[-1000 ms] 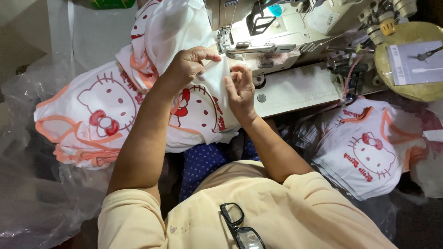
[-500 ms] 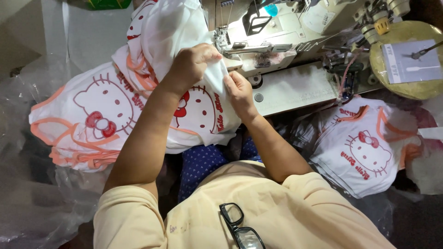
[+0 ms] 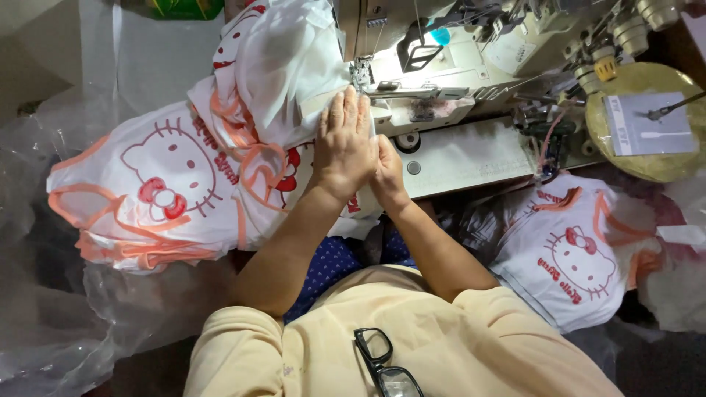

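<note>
My left hand [image 3: 344, 143] lies flat, fingers together and extended, pressing the white garment [image 3: 283, 81] against the bed of the sewing machine [image 3: 448, 70], fingertips just beside the needle area. My right hand [image 3: 388, 173] rests partly under the left, touching it; whether it grips the cloth, I cannot tell. To the left lies a pile of white shirts with orange trim and a cat print [image 3: 158, 187]. To the right lies another such shirt [image 3: 570, 250]. Black glasses [image 3: 382, 364] hang at my collar.

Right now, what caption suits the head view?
Both hands, left hand over right hand, press a white garment at the sewing machine.
</note>
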